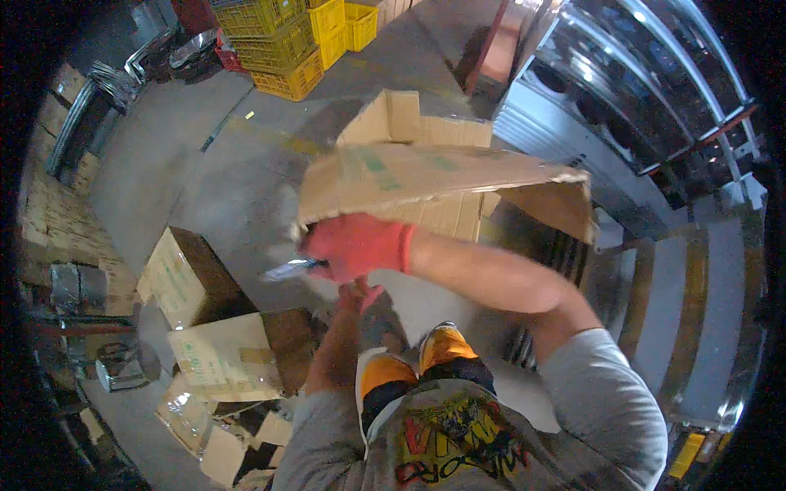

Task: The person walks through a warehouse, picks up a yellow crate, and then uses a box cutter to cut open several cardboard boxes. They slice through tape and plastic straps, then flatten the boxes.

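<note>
Two gloved hands work at one open cardboard box, the landmark for all positions below. The right hand, in a red glove, sits at the box's near lower edge with its grip closed around a small silvery blade-like tool (exact type unclear). The left hand lies just below the right; whether its grip is closed cannot be determined. For a clean result, steady the box, keep the tool angled away from the left hand, and work along the flap edge. Count: two sealed cartons on the floor left of the box; several yellow crates stacked beyond it.
</note>
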A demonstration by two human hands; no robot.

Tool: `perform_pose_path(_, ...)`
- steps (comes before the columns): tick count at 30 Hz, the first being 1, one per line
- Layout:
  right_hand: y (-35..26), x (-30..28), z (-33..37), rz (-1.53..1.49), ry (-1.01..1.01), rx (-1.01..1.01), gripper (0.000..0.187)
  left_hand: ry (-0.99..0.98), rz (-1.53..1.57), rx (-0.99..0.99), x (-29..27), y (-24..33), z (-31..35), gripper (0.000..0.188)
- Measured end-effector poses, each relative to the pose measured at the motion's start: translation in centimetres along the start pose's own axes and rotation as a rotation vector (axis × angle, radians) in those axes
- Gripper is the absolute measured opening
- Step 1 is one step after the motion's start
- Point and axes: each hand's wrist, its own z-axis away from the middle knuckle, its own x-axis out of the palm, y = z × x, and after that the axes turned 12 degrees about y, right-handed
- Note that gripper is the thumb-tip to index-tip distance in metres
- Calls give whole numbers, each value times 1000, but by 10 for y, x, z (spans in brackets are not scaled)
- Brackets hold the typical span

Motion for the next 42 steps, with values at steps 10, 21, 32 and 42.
perform_pose_path(10, 174, 255, 32, -90, -193, -94, 22, 596, 188, -460, -136, -43, 80, 54)
perform_pose_path(21, 154, 361, 91, -11, 98, -73, 45, -402, -23, -385, -101, 3, -154, 101)
perform_pose_path(32, 148, 221, 138, -575, -65, 421, 25, -169, -56, -272, -85, -178, -150, 38)
perform_pose_path(42, 157, 160, 326, -499, 88, 1465, 32, 47, -32, -291, -143, -260, -145, 45)
